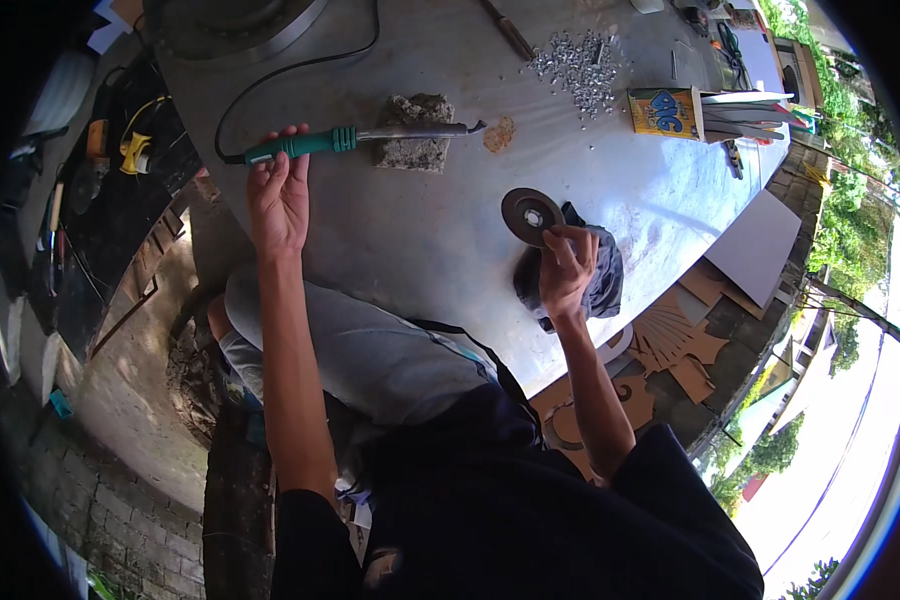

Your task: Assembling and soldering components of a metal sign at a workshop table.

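Observation:
My left hand is closed on the green handle of a soldering iron, whose metal barrel points right and ends in a bent dark tip. The barrel passes over a rough grey stone block on the metal table; whether it rests on the block I cannot tell. In my right hand a round dark grinding disc with a pale metal centre is pinched at its edge. Below that hand lies a crumpled dark cloth. A brown stain marks the table by the iron's tip.
A pile of small shiny metal bits lies at the back, beside a wooden-handled tool. A yellow box holding flat sheets stands at the right. The black cord loops across the table's left. An angle grinder lies on a dark surface farther left.

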### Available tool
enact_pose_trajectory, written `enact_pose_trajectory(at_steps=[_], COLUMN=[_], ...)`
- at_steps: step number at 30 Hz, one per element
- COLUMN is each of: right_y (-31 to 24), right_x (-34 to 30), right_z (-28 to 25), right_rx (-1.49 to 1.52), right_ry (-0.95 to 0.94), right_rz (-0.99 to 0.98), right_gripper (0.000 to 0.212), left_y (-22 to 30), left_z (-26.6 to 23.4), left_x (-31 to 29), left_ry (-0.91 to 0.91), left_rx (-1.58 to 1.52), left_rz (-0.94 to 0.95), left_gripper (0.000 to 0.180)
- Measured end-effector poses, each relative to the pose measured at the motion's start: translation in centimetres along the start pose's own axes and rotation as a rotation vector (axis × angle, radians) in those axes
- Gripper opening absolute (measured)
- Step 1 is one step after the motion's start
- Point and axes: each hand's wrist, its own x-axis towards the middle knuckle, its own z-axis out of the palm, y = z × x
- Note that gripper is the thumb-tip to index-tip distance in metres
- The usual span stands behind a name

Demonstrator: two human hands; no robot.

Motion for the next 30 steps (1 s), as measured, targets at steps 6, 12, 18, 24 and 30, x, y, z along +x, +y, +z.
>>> enact_pose_trajectory(at_steps=[6, 12, 18, 24, 30], right_y=[-0.8, -4.1, -5.9, -7.1, -7.1], right_x=[-8.0, -8.9, -8.3, -6.0, -6.0], right_z=[1.7, 2.4, 3.7, 4.0, 4.0], right_rx=[0.066, -0.004, -0.072, -0.235, -0.229], right_ry=[-0.184, -0.371, -0.365, -0.419, -0.528], right_rz=[0.029, 0.105, 0.096, 0.184, 0.234], right_gripper=[0.035, 0.065, 0.080, 0.091, 0.092], left_y=[-1.1, -1.8, -2.0, -1.9, -2.0], left_z=[3.7, 3.1, 3.9, 3.8, 3.4], left_x=[1.7, 1.2, 1.1, 1.2, 0.7], left_ry=[-0.027, 0.039, 0.051, 0.001, 0.031], left_rx=[0.140, 0.251, 0.281, 0.303, 0.275], left_rz=[-0.083, -0.132, -0.078, -0.107, -0.149], left_gripper=[0.024, 0.023, 0.023, 0.023, 0.022])
